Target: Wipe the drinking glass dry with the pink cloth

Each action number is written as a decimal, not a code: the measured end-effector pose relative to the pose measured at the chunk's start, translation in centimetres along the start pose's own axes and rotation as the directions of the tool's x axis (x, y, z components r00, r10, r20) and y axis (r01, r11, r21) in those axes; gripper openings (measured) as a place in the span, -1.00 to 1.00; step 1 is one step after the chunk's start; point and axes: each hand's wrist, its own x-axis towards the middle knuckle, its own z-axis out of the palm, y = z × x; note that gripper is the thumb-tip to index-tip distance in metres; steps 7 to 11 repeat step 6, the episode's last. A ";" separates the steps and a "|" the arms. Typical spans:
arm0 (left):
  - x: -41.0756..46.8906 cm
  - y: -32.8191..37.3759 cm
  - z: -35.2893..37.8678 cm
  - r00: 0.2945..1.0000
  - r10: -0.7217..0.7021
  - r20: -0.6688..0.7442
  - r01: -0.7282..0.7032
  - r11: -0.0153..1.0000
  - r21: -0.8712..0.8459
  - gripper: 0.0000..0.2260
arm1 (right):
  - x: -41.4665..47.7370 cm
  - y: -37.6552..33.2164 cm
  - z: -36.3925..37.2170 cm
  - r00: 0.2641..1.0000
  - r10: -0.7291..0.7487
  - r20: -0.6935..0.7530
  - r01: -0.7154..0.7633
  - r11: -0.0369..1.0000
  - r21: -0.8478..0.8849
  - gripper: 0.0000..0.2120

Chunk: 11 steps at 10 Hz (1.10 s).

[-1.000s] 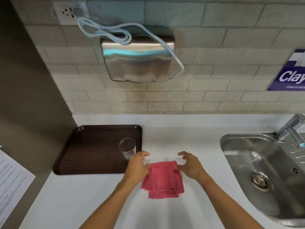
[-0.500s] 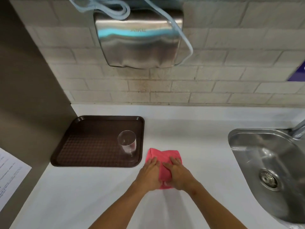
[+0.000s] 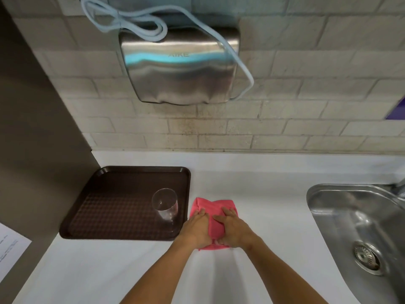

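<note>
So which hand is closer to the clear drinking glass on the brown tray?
Left. The left hand rests on the pink cloth beside the clear glass; the right hand lies farther right.

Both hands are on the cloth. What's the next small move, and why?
Probably close the right hand on the pink cloth and send the left hand to the glass: it stands untouched on the tray, just left of the cloth.
</note>
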 end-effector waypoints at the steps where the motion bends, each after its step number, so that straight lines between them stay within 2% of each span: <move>1: 0.4 -0.3 -0.1 1.000 0.007 -0.010 -0.006 1.000 0.017 -0.07 | 0.4 0.1 -0.2 1.000 0.002 0.000 -0.002 1.000 0.001 -0.12; 4: 0.9 -0.5 -0.5 1.000 -0.001 -0.003 0.001 1.000 0.011 -0.04 | 0.4 -0.3 -0.8 0.999 -0.040 0.007 0.040 0.998 -0.051 -0.16; 5: -1.0 0.0 -1.1 0.999 0.008 -0.045 -0.011 0.998 -0.064 -0.27 | -0.9 -0.6 -1.1 0.998 -0.055 -0.028 0.054 0.997 -0.057 -0.26; 6: -3.8 -0.2 -1.9 0.963 0.026 -0.269 -0.057 0.992 -0.108 -0.70 | -3.1 -0.8 -1.1 0.972 -0.019 -0.233 0.023 1.000 0.016 -0.56; 11: -3.8 -0.2 -1.9 0.963 0.026 -0.269 -0.057 0.992 -0.108 -0.70 | -3.1 -0.8 -1.1 0.972 -0.019 -0.233 0.023 1.000 0.016 -0.56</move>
